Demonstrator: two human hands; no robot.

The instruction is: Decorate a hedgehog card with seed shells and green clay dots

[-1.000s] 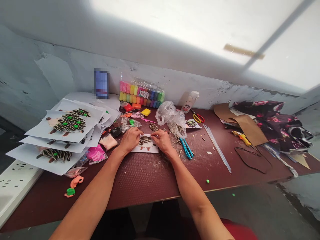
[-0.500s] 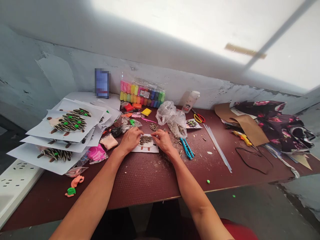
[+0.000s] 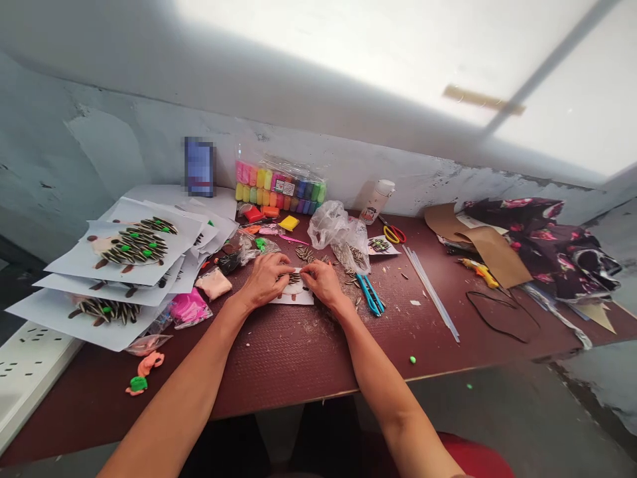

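A small white card (image 3: 292, 299) lies on the table in front of me, bearing a pale clay hedgehog shape with rows of striped sunflower seeds (image 3: 294, 278) pressed into it. My left hand (image 3: 269, 279) rests over the card's left part, fingers stretched out across it and thumb apart from them. At the upper right edge of the hedgehog, my right hand (image 3: 322, 281) has its fingers pinched together; whatever they hold is too small to make out. Loose sunflower seeds (image 3: 304, 254) are scattered just behind the card.
Sheets with finished seed hedgehogs (image 3: 134, 244) are piled at left. Behind are coloured clay packs (image 3: 281, 189), a plastic bag (image 3: 343, 229) and a white bottle (image 3: 377, 201). To the right lie blue-handled pliers (image 3: 369, 294), scissors (image 3: 393, 232), glue sticks (image 3: 432, 295) and a glue gun (image 3: 480, 272).
My left hand has shifted right and spread over the card, covering more of the seeds. My right hand stays near the card's upper right. The view has shifted slightly.
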